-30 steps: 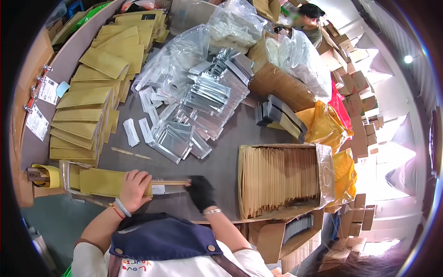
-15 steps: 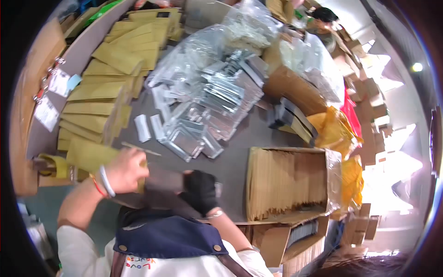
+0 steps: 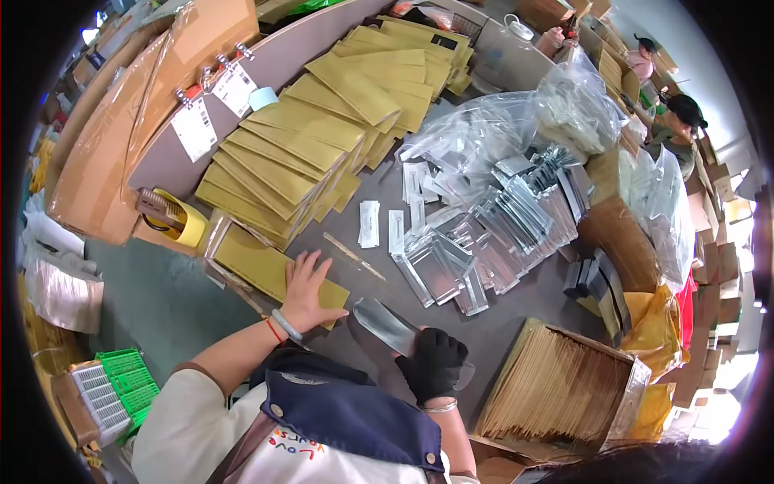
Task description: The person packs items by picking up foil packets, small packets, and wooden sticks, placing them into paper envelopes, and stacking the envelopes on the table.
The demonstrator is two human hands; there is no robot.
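Observation:
My left hand (image 3: 305, 294), with a white bracelet and a red cord at the wrist, lies with fingers spread on the end of a yellow-brown envelope (image 3: 250, 266). In a black fingerless glove, my right hand (image 3: 434, 363) grips a flat, shiny clear plastic packet (image 3: 380, 324) by its near end; its far end points at the envelope. A thin stick-like strip (image 3: 355, 256) lies on the table beyond both hands. Small white packets (image 3: 368, 224) sit farther back, beside a heap of clear-wrapped flat packets (image 3: 508, 218).
Fanned stacks of yellow-brown envelopes (image 3: 282, 161) cover the back left. A carton (image 3: 637, 379) packed with upright brown envelopes stands at right. A yellow holder (image 3: 192, 226) is fixed at the left edge. A co-worker (image 3: 681, 129) is beyond the table at upper right.
The view has turned, so the table appears shifted right. My left hand has gone from closed to spread on the envelope. The blurred dark flat shape between my hands no longer shows.

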